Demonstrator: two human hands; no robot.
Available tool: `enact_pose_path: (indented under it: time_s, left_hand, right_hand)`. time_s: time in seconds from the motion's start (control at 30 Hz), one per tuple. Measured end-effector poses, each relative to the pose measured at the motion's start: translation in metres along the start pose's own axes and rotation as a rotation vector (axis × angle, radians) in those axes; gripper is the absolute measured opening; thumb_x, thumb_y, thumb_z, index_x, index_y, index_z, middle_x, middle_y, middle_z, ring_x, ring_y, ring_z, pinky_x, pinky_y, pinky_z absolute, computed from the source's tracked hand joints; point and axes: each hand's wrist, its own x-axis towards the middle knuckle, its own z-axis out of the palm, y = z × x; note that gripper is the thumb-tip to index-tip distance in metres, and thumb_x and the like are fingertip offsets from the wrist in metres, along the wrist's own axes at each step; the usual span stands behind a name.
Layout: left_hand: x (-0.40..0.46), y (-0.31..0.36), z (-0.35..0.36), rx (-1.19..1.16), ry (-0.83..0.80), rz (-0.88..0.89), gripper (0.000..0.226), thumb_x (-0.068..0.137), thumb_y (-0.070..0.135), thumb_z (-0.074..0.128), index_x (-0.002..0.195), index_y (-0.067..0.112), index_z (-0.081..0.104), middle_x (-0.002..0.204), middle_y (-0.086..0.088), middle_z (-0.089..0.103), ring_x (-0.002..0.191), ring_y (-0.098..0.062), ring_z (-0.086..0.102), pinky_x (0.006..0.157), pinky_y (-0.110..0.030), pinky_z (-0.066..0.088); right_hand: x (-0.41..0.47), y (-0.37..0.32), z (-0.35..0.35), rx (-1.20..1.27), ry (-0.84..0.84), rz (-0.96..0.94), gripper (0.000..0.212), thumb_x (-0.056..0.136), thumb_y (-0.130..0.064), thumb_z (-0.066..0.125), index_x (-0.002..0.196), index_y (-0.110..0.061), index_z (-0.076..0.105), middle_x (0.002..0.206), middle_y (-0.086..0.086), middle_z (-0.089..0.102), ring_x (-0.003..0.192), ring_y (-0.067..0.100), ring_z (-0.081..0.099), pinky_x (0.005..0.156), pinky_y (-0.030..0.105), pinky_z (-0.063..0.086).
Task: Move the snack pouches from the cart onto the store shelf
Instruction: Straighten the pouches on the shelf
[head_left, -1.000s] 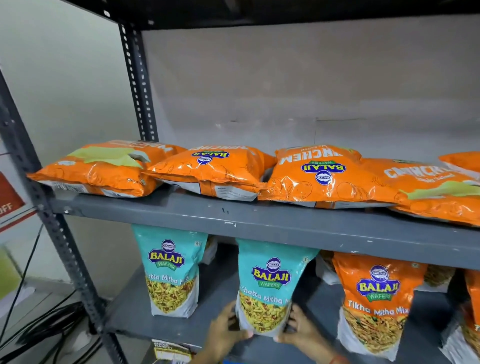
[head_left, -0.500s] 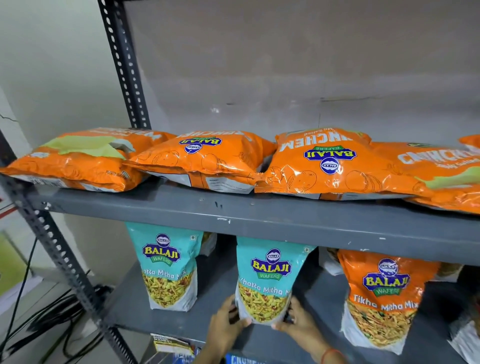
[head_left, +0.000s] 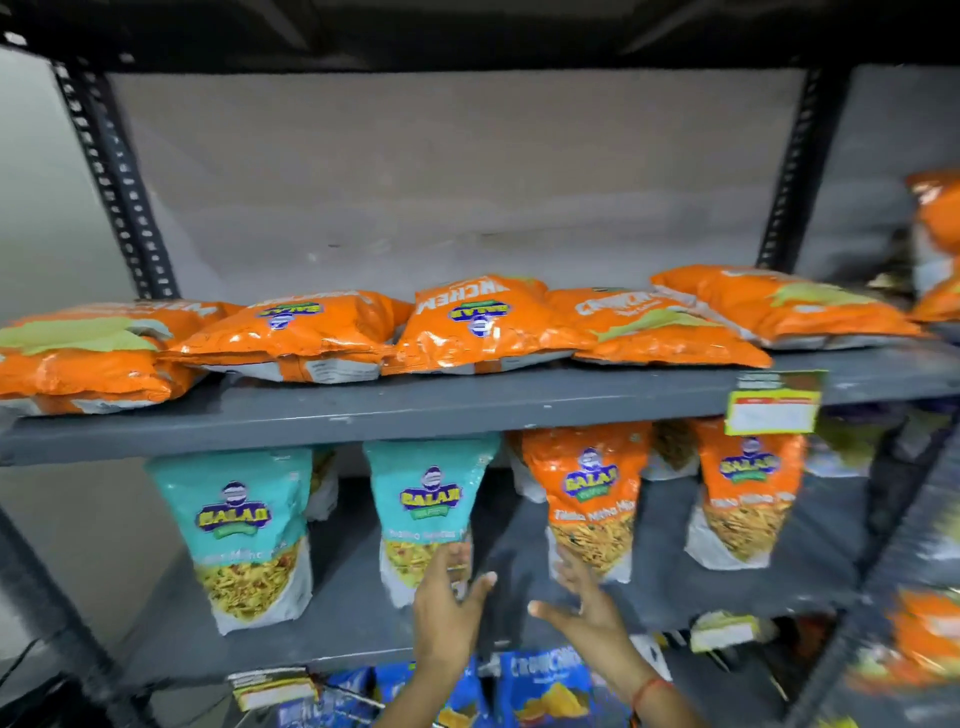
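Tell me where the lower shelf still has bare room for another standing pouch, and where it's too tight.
Widest bare stretch: between the second teal pouch and the first orange pouch, where both open hands hover. A narrower gap lies between the two teal pouches. The upper shelf is crowded: orange bags lie overlapping.

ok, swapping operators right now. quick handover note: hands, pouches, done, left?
Left hand: open, fingers in front of the second teal pouch, no grip visible.
Right hand: open, empty, near the base of the left orange pouch.
Lower shelf: two teal and two orange pouches upright in front; first teal pouch at left.
Cart not in view, so what's left can't be told.
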Motion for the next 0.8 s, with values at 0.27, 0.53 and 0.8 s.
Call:
enact_pose_path:
  time_s: [0.27,0.53,0.8]
  left_hand:
    - [-0.046,0.027,0.136,-0.052,-0.367,0.054,0.037,0.066,0.027,0.082,0.083,0.052,0.061,0.083,0.025,0.072,0.077,0.008,0.066,0.066,-0.008,0.050]
    - [-0.025,0.034,0.280,-0.042,-0.563,-0.081,0.044,0.072,0.021,0.077,0.108,0.037,0.058,0.115,-0.002,0.068,0.107,-0.019,0.065,0.097,-0.045,0.052]
    - [0.009,0.031,0.367,0.320,-0.490,-0.050,0.092,0.067,0.067,0.055,0.146,0.028,0.026,0.144,0.010,0.050,0.135,-0.016,0.043,0.121,-0.048,0.008]
  right_hand:
    - [-0.032,0.017,-0.134,-0.038,0.414,-0.002,0.053,0.081,0.000,0.069,0.131,-0.005,0.050,0.123,0.011,0.058,0.115,0.027,0.056,0.096,0.039,0.047]
    - [0.028,0.071,-0.284,-0.120,0.430,0.070,0.060,0.082,-0.002,0.068,0.136,-0.009,0.042,0.127,0.008,0.051,0.121,0.029,0.053,0.090,0.029,0.052]
    - [0.090,0.114,-0.353,-0.083,0.074,0.274,0.103,0.069,-0.037,0.081,0.149,-0.029,0.017,0.155,-0.002,0.029,0.143,0.021,0.027,0.111,0.050,0.034]
